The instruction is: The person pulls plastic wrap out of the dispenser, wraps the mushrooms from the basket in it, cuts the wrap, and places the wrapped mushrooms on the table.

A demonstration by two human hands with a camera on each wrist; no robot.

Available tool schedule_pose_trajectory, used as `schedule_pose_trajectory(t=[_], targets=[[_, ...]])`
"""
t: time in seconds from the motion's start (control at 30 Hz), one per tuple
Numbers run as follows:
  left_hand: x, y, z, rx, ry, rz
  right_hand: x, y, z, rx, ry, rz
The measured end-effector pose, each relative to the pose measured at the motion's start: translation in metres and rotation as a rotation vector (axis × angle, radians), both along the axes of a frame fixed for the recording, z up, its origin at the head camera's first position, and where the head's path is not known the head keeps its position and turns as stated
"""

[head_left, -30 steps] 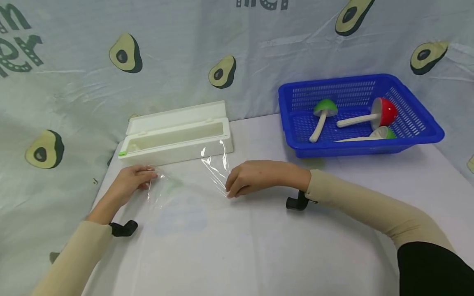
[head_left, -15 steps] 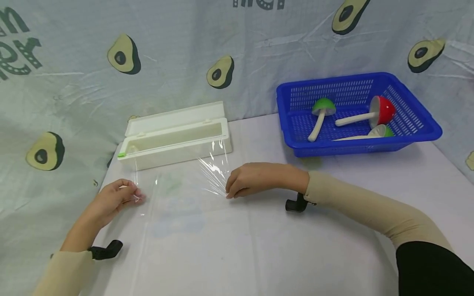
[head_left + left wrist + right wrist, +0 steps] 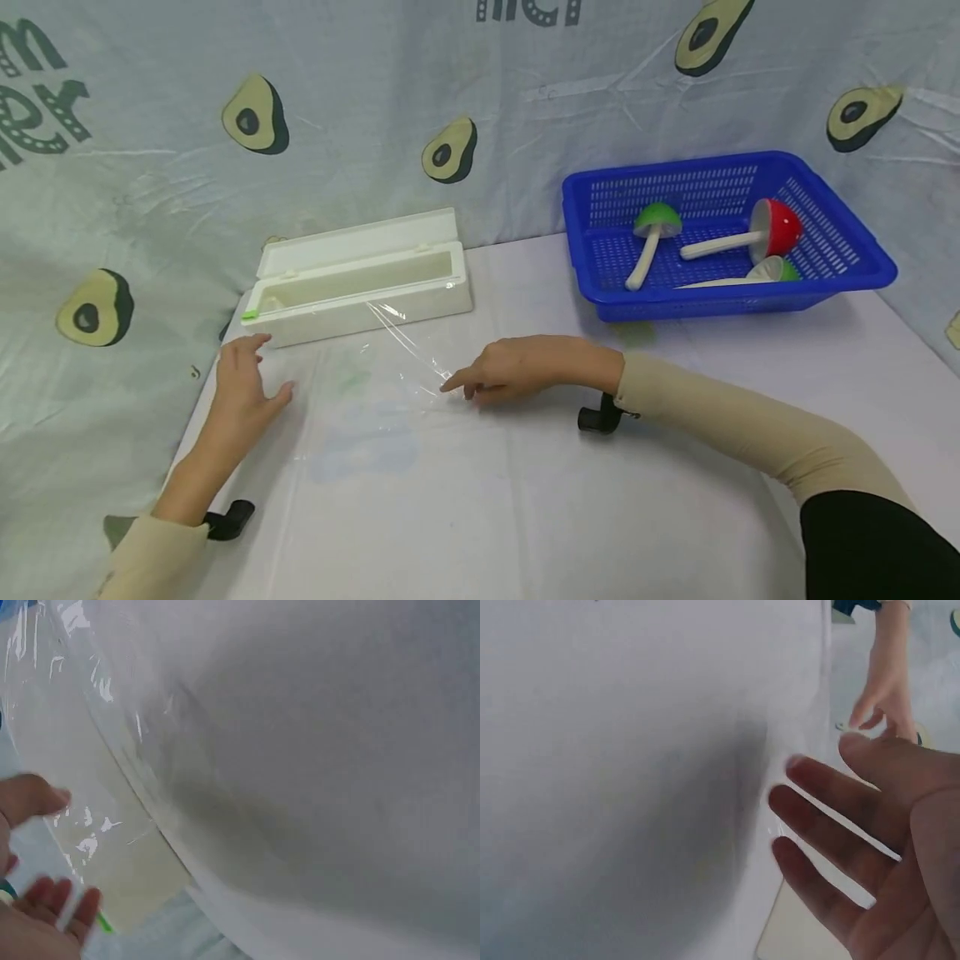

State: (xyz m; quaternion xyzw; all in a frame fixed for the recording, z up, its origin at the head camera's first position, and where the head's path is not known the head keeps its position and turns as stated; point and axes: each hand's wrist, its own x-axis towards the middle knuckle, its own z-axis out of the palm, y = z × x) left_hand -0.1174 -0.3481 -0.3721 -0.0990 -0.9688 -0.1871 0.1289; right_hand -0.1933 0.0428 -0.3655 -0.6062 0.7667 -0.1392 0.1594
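Now: clear film sheet spread flat on bench, far edge running up to white dispenser box, lid open, at back L. One strand of film lifted, stretched from box front down toward R hand.

L hand released, fingers straight and spread, resting at or just above film's L edge; contact not certain. Wrist view: fingertips loose, nothing held. R hand relaxed, index extended, tip on or at film's R edge near the raised strand. R wrist view: fingers straight, not curled on anything.

Handling, judged: v. light, limp, no stiffness; clings to itself and to bench, wrinkles easily, tears if pulled against a snag. Hard to see, edges esp. Best hold likely by pinching corners or side edges, both sides, kept taut. Mid-sheet grab would bunch it.

Elsewhere: blue basket back R, toy mushrooms inside. Well apart from film.
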Motion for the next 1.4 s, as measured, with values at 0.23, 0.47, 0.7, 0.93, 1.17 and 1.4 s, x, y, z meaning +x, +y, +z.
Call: schedule_pose_trajectory(t=[0.23, 0.47, 0.7, 0.93, 1.17, 1.4], targets=[[-0.004, 0.018, -0.003, -0.160, -0.073, -0.496, -0.030, 0.001, 0.009, -0.129, 0.003, -0.284], [-0.007, 0.011, -0.013, -0.088, -0.257, -0.502, -0.055, -0.004, -0.004, -0.115, -0.090, -0.389], [-0.015, 0.022, -0.011, -0.117, -0.415, -0.421, -0.071, -0.002, -0.009, -0.113, -0.128, -0.464], [-0.018, 0.030, -0.006, -0.130, -0.512, -0.374, -0.064, -0.009, -0.014, -0.034, -0.154, -0.496], [-0.015, 0.026, -0.004, -0.142, -0.508, -0.395, -0.040, -0.006, -0.015, 0.148, 0.095, -0.468], [0.001, 0.008, -0.006, -0.135, -0.439, -0.357, -0.024, 0.000, -0.012, 0.178, 0.180, -0.489]])
